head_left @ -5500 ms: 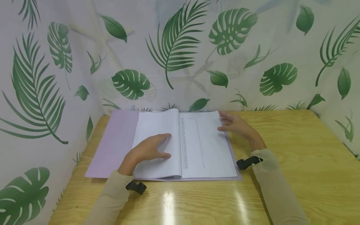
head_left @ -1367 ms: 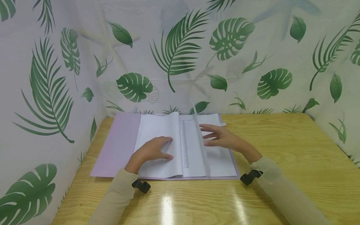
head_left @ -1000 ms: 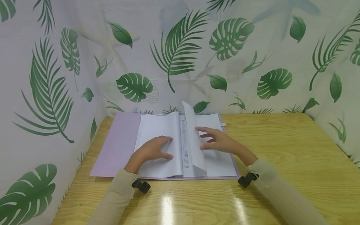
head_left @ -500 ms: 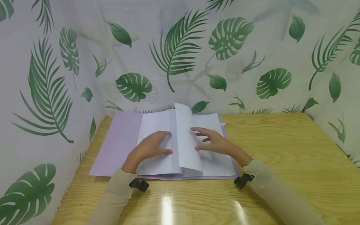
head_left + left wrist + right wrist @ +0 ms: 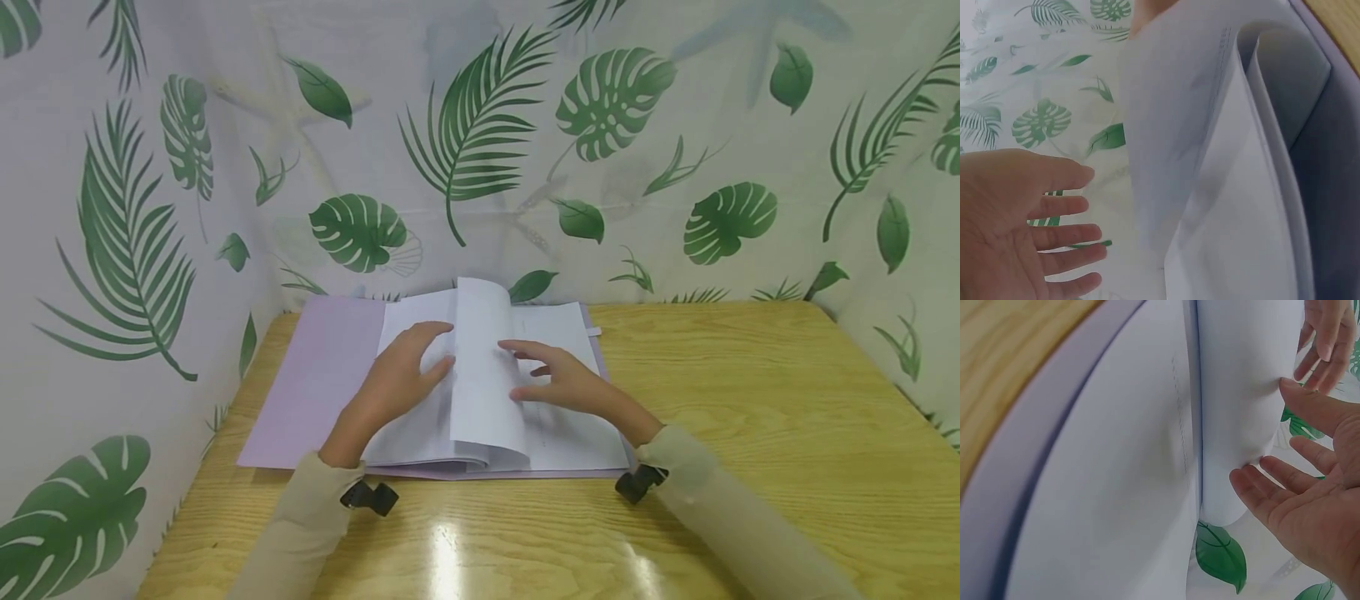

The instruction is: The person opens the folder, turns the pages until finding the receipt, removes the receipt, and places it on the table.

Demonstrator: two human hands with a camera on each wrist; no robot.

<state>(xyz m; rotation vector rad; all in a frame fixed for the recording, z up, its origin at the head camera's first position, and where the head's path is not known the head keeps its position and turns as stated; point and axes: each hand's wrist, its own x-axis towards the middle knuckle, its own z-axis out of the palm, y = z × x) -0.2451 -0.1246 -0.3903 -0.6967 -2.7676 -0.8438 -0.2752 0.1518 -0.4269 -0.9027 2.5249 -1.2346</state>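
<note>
A lilac folder (image 5: 315, 379) lies spread on the table, with white printed sheets inside. One page (image 5: 483, 375) stands lifted and curls over to the left. My right hand (image 5: 566, 379) has its thumb and fingertips against the right side of this page; in the right wrist view the fingers (image 5: 1285, 478) are extended and press dents into the paper. My left hand (image 5: 397, 371) is held over the left-hand sheets, its fingertips right at the page's left edge. The left wrist view shows that hand (image 5: 1004, 219) with fingers apart and nothing gripped, beside the bulging sheets (image 5: 1229, 231).
The wooden table (image 5: 750, 433) extends to the right and in front of the folder. Behind and to the left stands a white backdrop (image 5: 480, 125) printed with green leaves. A small white tab (image 5: 594, 332) sticks out at the folder's right edge.
My right hand has pushed a page up from the right stack and leftward, so it now curls over the middle. My left hand has risen off its earlier spot, toward the page's edge.
</note>
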